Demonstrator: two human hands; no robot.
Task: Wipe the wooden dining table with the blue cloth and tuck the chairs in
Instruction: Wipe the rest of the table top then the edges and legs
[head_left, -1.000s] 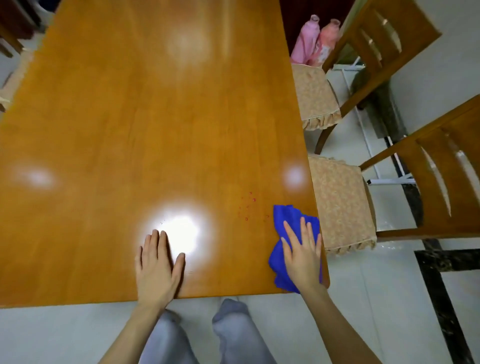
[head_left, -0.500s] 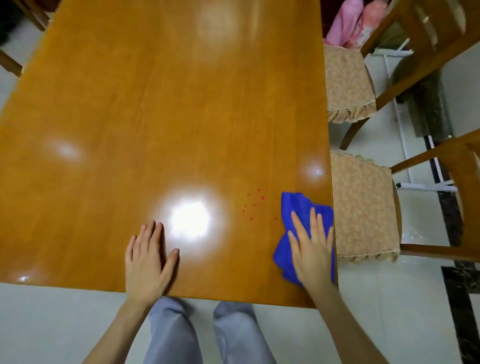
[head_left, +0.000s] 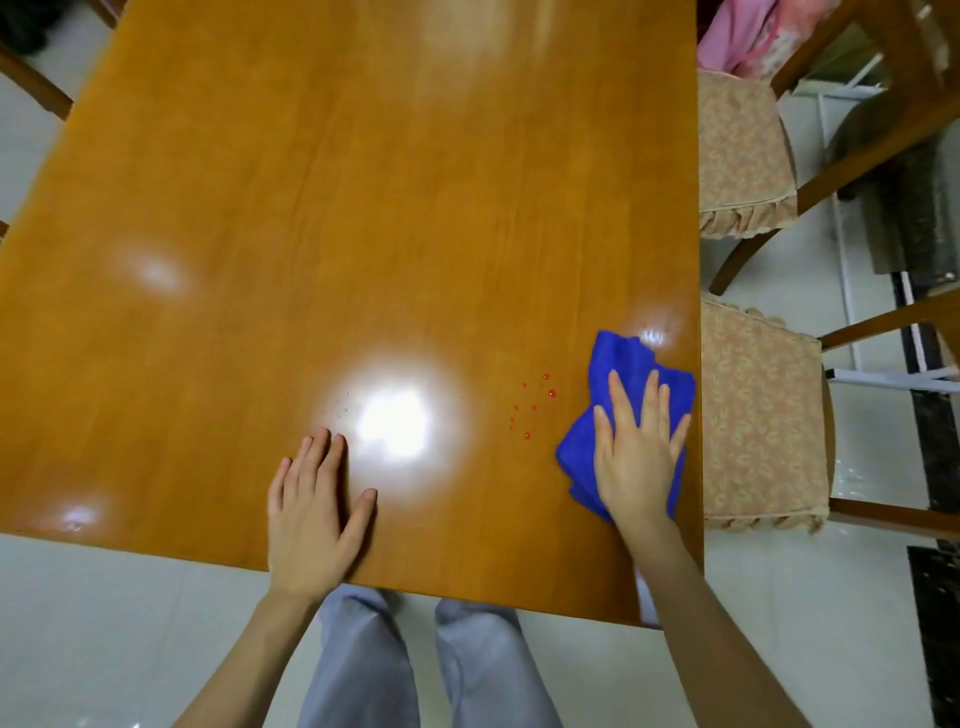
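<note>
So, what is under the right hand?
The blue cloth, pressed flat by the right hand onto the wooden table near its right edge. The hand covers the cloth's middle, and the wood beneath the cloth is hidden.

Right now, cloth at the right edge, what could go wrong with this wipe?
1. The red drops sit on the table just left of the blue cloth, not touching it; a flat sweep by the right hand may smear them.
2. The cloth lies close to the table's right edge, beside the near chair cushion; a rightward stroke could push liquid onto the fabric.
3. The left hand rests flat on the glossy top and may leave prints.
</note>
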